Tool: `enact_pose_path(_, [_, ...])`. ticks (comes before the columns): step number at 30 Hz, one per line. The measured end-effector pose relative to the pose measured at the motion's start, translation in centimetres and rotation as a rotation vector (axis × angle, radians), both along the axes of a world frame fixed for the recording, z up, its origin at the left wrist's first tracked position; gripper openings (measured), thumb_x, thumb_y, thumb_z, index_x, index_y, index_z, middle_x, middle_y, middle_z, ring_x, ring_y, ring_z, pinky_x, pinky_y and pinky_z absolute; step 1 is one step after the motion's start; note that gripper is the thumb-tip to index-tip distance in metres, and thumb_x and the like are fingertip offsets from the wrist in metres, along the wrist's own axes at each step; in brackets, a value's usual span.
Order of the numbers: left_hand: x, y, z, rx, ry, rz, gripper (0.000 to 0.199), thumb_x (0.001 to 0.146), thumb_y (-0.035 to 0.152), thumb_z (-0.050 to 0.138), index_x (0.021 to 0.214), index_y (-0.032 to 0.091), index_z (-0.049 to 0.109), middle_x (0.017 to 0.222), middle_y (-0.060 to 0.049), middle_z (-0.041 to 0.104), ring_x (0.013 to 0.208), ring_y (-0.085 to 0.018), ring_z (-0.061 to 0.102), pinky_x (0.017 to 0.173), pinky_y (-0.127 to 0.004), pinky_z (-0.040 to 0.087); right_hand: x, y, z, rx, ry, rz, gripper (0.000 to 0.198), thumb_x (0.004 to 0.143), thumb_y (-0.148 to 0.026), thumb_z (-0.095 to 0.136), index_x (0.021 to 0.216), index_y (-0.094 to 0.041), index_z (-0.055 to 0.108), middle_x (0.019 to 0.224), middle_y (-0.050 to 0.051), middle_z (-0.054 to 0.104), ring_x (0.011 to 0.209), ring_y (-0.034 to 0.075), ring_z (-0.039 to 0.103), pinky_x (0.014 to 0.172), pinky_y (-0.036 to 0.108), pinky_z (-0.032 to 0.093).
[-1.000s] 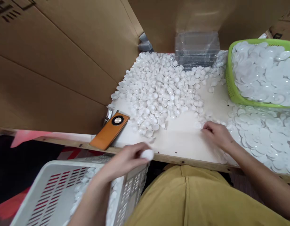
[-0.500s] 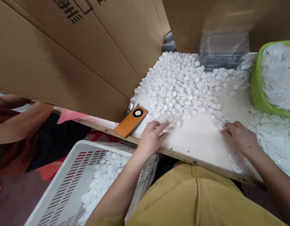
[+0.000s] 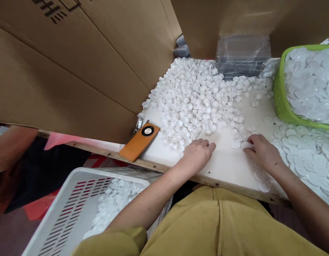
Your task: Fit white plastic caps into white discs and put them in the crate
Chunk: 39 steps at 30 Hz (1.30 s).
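The crate (image 3: pixel 78 227) sits below and left of the left hand (image 3: pixel 198 156), whose fingers curl at the heap's near edge; whether they grip anything I cannot tell. The right hand (image 3: pixel 264 153) pinches a disc (image 3: pixel 246 145), with more discs (image 3: pixel 308 153) to its right. Left of the left hand lies a phone (image 3: pixel 140 141). Beyond the hands: the heap (image 3: pixel 193 103), a green basket (image 3: pixel 280 101), a plastic pack (image 3: pixel 241 57).

left grip (image 3: pixel 198 153) part-hidden, green basket (image 3: pixel 280 103) cropped
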<state>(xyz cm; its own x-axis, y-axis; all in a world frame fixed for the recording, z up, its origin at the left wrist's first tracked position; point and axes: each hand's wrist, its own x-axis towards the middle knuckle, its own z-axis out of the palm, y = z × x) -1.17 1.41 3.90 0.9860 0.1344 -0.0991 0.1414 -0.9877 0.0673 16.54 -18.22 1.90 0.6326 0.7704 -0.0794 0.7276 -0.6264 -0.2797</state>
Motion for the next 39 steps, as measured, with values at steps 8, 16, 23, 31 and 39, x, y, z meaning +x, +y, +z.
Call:
enact_pose_path(8, [2.3,0.1,-3.6,-0.482,-0.156,0.186,0.016,0.080,0.022,0.061,0.096,0.019,0.062,0.087,-0.002,0.060,0.075,-0.015,0.059,0.066,-0.025,0.045,-2.0,0.8,0.3,0.329,0.682,-0.122,0.024,0.079,-0.040,0.060,0.096,-0.023,0.060,0.072,-0.001,0.061,0.062,0.016,0.059,0.061,0.030,0.048])
enact_pose_path(16, [2.0,-0.7,-4.8,-0.582,-0.266,0.224,0.022,0.079,0.037,0.066,0.092,0.020,0.066,0.085,-0.003,0.060,0.080,-0.016,0.058,0.067,-0.025,0.043,-3.6,5.8,-1.0,0.319,0.942,-0.225,0.022,0.074,-0.039,0.067,0.078,-0.020,0.056,0.057,-0.002,0.060,0.050,0.014,0.059,0.045,0.023,0.047])
enact_pose_path(23, [1.9,-0.2,-4.8,-0.615,-0.256,0.199,0.023,0.081,0.039,0.065,0.092,0.018,0.066,0.085,-0.003,0.062,0.080,-0.017,0.059,0.068,-0.026,0.044,-3.4,6.9,-0.8,0.200,0.966,-0.257,0.024,0.071,-0.036,0.070,0.074,-0.020,0.052,0.052,-0.002,0.060,0.043,0.013,0.058,0.037,0.019,0.040])
enact_pose_path(31, [2.1,0.0,-4.7,-0.637,-0.256,0.137,0.030,0.082,0.045,0.062,0.102,0.022,0.066,0.087,-0.004,0.061,0.083,-0.018,0.057,0.072,-0.028,0.044,-3.3,6.7,0.0,0.211,1.086,-0.236,0.030,0.070,-0.039,0.072,0.075,-0.020,0.050,0.052,-0.001,0.061,0.044,0.014,0.060,0.038,0.020,0.043])
enact_pose_path(39, [2.3,0.1,-4.9,-0.629,-0.231,0.129,0.020,0.080,0.038,0.064,0.086,0.020,0.068,0.084,-0.004,0.063,0.080,-0.018,0.056,0.073,-0.029,0.044,-3.5,6.8,-0.5,0.196,1.094,-0.257,0.033,0.067,-0.041,0.073,0.073,-0.019,0.050,0.051,-0.001,0.061,0.041,0.013,0.059,0.034,0.019,0.039])
